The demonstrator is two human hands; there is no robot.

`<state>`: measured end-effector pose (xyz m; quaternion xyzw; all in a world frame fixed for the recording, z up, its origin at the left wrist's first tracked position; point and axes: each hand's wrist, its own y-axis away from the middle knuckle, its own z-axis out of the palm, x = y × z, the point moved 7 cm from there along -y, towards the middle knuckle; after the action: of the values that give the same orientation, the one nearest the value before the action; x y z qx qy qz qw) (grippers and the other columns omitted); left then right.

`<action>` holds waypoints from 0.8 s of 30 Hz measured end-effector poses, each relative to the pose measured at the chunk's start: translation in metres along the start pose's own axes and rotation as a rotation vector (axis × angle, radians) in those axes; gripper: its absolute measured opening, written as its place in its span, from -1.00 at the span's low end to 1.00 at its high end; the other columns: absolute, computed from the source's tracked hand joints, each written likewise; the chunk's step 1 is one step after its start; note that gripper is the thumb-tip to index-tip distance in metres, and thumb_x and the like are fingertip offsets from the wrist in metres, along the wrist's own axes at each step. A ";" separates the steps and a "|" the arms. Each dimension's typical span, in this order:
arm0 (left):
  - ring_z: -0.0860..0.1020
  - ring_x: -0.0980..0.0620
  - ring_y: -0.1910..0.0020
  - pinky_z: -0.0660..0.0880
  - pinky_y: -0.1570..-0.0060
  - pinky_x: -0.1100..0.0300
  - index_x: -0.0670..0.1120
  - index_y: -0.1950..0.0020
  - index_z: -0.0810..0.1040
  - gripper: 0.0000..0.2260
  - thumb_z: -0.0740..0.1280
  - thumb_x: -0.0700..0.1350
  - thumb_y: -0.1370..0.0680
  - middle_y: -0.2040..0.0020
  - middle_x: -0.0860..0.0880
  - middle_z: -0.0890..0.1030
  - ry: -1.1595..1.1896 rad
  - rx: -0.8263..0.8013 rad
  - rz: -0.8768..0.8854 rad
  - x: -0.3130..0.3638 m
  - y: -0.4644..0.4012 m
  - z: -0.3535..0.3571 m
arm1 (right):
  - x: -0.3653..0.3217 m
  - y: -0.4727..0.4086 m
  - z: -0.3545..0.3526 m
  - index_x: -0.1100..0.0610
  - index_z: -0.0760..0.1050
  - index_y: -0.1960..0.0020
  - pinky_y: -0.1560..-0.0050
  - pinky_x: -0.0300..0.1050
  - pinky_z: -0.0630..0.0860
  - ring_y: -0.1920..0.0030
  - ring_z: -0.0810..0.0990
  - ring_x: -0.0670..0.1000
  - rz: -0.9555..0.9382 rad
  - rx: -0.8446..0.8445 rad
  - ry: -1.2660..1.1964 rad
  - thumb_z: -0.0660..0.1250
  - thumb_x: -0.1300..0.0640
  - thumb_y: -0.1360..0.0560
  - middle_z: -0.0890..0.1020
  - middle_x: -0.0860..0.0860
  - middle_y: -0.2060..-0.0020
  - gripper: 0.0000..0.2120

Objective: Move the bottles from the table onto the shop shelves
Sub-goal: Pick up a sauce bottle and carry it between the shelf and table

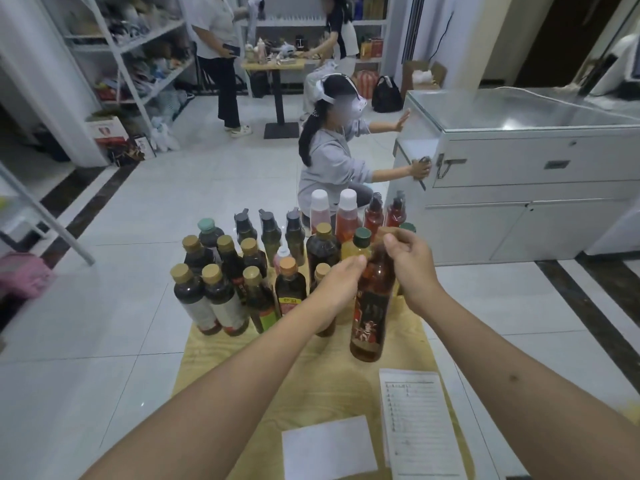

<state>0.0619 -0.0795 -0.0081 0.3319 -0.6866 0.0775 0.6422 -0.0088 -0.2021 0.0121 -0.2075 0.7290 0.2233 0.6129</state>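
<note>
Gripping the amber bottle (pixel 372 303) by its neck, our right hand (pixel 408 268) had its fingers curled round the top, while our left hand (pixel 341 282) pressed against the bottle's shoulder from the other side, its fingers bent round the glass. That bottle stood tilted at the near edge of the cluster, its base close above or on the table (pixel 311 382); we could not tell which. Behind it the other bottles (pixel 242 271) stood upright in rows on the far half of the table, dark ones with gold caps to the left, red ones at the back right. Nearer us lay a blank sheet (pixel 329 448) and, just beside it, a printed list (pixel 419 424). Shelves (pixel 138 50) stood well apart at the far left, and a person (pixel 332 157) crouched beyond the table at a white cabinet (pixel 519 174).
</note>
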 end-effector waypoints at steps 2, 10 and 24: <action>0.53 0.02 -0.29 0.45 -0.35 -0.02 0.00 -0.44 0.47 -0.63 0.14 0.11 -0.70 -0.28 0.02 0.59 -0.016 0.022 0.018 0.002 0.009 -0.009 | -0.013 0.008 0.006 0.06 0.55 -0.30 -0.27 0.12 0.57 -0.11 0.67 -0.01 -0.026 -0.024 -0.022 0.24 0.02 -0.67 0.71 -0.03 -0.04 -0.73; 0.64 -0.02 -0.18 0.52 -0.30 -0.14 0.01 -0.37 0.53 -0.59 0.32 0.19 -0.60 -0.15 0.00 0.69 0.081 0.098 0.099 0.006 0.067 -0.063 | -0.072 0.063 0.054 0.14 0.59 -0.24 -0.25 0.17 0.58 -0.09 0.70 0.09 -0.102 -0.184 -0.138 0.20 0.08 -0.69 0.72 0.09 -0.04 -0.74; 0.65 -0.01 -0.18 0.60 -0.20 -0.07 -0.05 -0.37 0.55 -0.47 0.48 0.18 -0.49 -0.20 -0.04 0.68 0.143 0.392 0.207 -0.018 0.238 -0.234 | -0.157 0.207 0.237 0.16 0.53 -0.20 -0.15 0.11 0.64 -0.08 0.69 0.19 -0.165 -0.595 -0.263 0.14 0.11 -0.71 0.71 0.18 -0.02 -0.77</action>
<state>0.1235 0.2341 0.0892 0.3716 -0.6416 0.2981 0.6012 0.0870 0.1088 0.1461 -0.4050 0.5274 0.4007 0.6303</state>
